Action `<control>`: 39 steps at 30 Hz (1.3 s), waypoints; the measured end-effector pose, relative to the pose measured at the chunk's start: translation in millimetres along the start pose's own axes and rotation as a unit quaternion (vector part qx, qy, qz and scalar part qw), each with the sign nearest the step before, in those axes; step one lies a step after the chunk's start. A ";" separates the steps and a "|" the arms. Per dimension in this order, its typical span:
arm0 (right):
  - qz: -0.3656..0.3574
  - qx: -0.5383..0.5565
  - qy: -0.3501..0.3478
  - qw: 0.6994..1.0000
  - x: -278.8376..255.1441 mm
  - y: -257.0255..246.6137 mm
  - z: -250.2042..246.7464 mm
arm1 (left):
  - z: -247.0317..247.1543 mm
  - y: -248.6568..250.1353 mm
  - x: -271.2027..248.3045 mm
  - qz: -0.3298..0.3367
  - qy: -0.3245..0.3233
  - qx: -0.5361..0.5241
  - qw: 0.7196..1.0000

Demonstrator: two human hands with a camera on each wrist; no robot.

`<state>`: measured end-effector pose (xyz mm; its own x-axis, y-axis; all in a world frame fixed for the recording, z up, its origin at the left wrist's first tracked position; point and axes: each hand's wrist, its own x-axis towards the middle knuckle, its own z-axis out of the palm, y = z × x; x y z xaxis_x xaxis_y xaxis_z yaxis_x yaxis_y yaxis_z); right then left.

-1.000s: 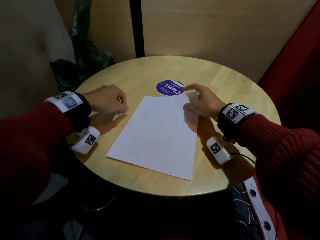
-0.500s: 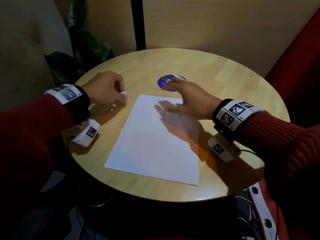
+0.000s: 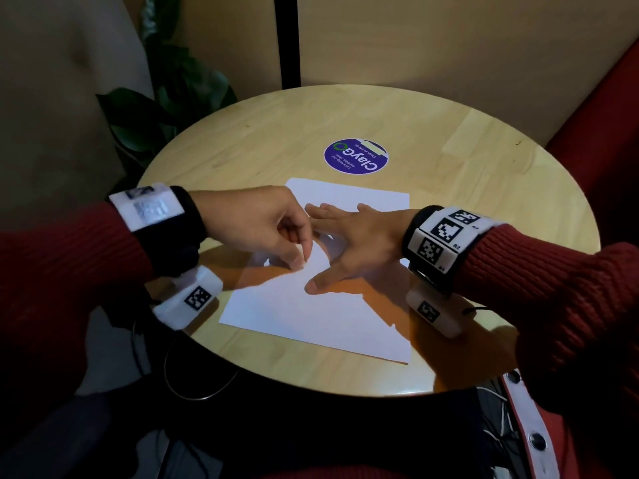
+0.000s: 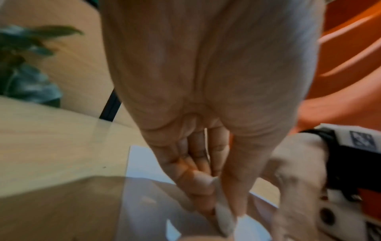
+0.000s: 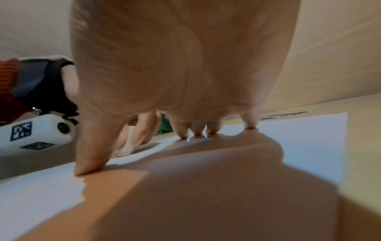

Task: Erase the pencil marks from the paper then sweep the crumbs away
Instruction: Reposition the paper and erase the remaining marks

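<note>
Left hand: the left hand [image 3: 262, 223] is curled, its thumb and fingers pinched round a small white eraser [image 4: 223, 218]; the eraser's lower end touches the paper [image 3: 321, 323]
Eraser: white, only partly visible between the fingertips in the head view [image 3: 301, 261]; in the right wrist view it shows as a pale piece [image 5: 128, 146] coming down onto the sheet
Right hand: the right hand [image 3: 359, 243] lies palm down on the paper with fingers straight and spread, holding nothing; the thumb [image 5: 90, 164] and the four fingertips press on the sheet
Hands to each other: the left hand sits just beside the right, the eraser tip between the right thumb and the right fingers
Paper: one white sheet lying flat on the table [image 3: 484, 188], turned a little askew, its near corner close to the table's front edge; pencil marks and crumbs cannot be made out on it
Wrists: each carries a black band with white marker blocks; red knitted sleeves [image 3: 553, 288] cover both arms
Table: round, light wood
Sticker: a round purple sticker [image 3: 356, 156] lies flat just beyond the paper's far edge, not touching it
Plant: dark green leaves [image 3: 179, 88] stand behind the table on the left
Seat: a red seat [image 3: 615, 108] is at the right edge
</note>
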<state>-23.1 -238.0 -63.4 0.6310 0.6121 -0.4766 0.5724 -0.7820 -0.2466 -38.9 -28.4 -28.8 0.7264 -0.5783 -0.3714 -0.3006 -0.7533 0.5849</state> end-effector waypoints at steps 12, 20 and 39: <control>0.018 0.007 -0.009 1.000 0.4 -2.8 0.5 | -11.5 -11.8 14.3 -0.028 0.132 0.096 0.986; 0.031 0.002 -0.027 0.999 -4.8 -9.6 -1.5 | -15.6 -12.4 12.9 -0.019 0.051 0.062 0.997; 0.046 -0.034 -0.049 0.997 -9.7 -22.6 -6.4 | -10.5 -18.8 -9.7 -0.001 0.024 0.071 0.997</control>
<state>-38.8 -225.6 -47.9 0.6292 0.5219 -0.5760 0.5509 -0.8222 -0.1432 -33.8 -5.3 -28.6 0.7551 -0.5635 -0.3351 -0.3812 -0.7933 0.4747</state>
